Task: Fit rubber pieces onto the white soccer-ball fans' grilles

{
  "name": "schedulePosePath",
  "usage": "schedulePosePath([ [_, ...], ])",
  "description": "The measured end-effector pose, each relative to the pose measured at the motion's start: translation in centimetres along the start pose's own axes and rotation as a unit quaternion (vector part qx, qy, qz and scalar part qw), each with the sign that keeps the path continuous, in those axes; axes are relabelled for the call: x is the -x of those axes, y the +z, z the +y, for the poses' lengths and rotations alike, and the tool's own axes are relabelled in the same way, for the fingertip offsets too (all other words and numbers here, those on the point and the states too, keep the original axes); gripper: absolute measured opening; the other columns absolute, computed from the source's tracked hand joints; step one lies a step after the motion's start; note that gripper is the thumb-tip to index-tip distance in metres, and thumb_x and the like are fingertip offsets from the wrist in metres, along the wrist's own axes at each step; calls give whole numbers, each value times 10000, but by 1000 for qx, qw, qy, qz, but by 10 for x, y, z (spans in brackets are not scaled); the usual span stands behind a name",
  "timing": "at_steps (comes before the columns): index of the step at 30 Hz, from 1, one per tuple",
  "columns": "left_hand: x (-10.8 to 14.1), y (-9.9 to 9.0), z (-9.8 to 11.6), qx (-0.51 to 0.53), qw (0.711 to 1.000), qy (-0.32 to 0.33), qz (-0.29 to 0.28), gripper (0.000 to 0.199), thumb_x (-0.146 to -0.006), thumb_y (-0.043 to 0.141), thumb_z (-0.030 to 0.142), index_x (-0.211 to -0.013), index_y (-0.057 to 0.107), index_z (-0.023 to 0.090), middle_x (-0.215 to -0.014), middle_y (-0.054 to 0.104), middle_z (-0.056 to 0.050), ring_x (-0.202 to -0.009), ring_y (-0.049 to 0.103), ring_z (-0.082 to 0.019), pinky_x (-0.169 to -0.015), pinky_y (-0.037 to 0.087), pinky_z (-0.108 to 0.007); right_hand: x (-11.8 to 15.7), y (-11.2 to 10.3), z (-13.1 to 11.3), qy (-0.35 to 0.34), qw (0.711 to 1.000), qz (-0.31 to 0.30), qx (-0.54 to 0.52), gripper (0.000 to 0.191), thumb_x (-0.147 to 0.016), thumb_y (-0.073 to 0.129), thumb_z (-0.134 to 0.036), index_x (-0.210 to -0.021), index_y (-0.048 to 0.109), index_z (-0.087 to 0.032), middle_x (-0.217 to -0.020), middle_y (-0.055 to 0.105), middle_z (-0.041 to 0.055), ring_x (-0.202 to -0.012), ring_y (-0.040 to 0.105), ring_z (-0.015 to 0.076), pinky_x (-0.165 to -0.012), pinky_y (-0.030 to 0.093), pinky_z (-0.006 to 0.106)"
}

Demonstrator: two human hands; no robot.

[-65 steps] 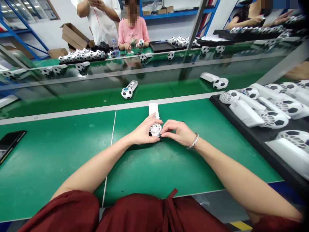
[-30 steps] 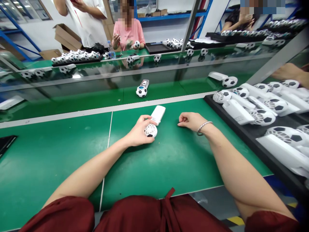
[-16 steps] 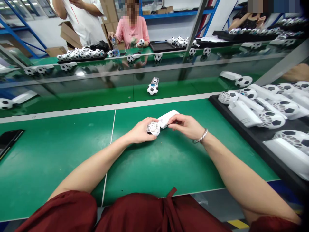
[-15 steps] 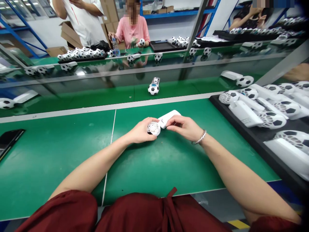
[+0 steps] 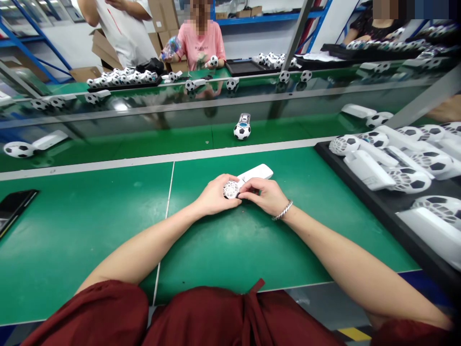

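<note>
A white handheld fan with a football-patterned round head (image 5: pixel 230 190) lies at the middle of the green worktop, its handle (image 5: pixel 261 172) pointing up and to the right. My left hand (image 5: pixel 217 194) is wrapped around the left side of the head, thumb along the near edge. The fingers of my right hand (image 5: pixel 262 194) are pinched together at the right edge of the head, close to where the handle joins. Whether a small part sits between those fingertips is hidden. The head's grille faces up.
To the right, a black tray (image 5: pixel 363 204) holds several similar fans. Beyond the worktop edge, a green conveyor (image 5: pixel 173 137) carries more fans, one (image 5: pixel 242 129) straight ahead. A black phone-like device (image 5: pixel 14 209) lies at left. People work across the line.
My right hand has moved left from the handle to the edge of the fan's head. Fans on the near conveyor have shifted right. Across the line, a person has lifted the bottle.
</note>
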State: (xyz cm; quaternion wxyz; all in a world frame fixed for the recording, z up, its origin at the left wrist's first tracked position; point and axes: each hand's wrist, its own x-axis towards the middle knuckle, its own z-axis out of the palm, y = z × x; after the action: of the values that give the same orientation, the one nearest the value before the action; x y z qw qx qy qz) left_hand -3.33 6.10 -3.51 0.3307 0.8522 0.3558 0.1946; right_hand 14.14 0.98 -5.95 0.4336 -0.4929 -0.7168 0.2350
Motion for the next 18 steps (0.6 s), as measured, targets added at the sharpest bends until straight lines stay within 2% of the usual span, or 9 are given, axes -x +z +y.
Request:
schedulePosePath([
  [7,-3,6,-3,-2,1000,0,16,424,-628,631,262,-1034,536,186,-1024,578,-42,-922,563,-219,-813,458,-347,-7,-1,1,81,997,-12,16,181,-710,665,-347,-675,609,-178,-647,607,-11,-582,518,112,-560,410,241],
  [10,0,9,-3,-8,1000,-9,26,454,-610,655,268,-1042,546,178,-1023,578,-54,-932,561,-233,-830,462,-361,-6,-3,-2,79,994,-25,72,279,-720,627,-447,-651,578,-181,-604,577,-4,-555,506,127,-534,404,261],
  [12,2,9,-4,-7,1000,-4,10,481,-595,689,288,-1046,558,180,-1044,580,-60,-956,561,-239,-848,463,-357,-4,-4,-1,60,992,-12,106,306,-718,610,-494,-717,590,-188,-648,589,14,-564,521,144,-536,426,281],
  [15,-8,-3,-10,-30,999,24,-12,497,-598,711,281,-1063,564,184,-1071,583,-64,-1000,556,-236,-885,453,-340,-3,-2,11,-16,993,23,112,371,-730,561,-555,-847,621,-208,-897,619,71,-760,593,203,-653,494,327],
  [18,-35,-33,-23,-85,995,35,30,512,-614,707,264,-1092,555,164,-1108,576,-80,-1046,536,-241,-920,432,-333,-4,2,32,-37,988,37,142,428,-712,530,-627,-844,630,-232,-970,606,84,-798,613,236,-606,513,337],
])
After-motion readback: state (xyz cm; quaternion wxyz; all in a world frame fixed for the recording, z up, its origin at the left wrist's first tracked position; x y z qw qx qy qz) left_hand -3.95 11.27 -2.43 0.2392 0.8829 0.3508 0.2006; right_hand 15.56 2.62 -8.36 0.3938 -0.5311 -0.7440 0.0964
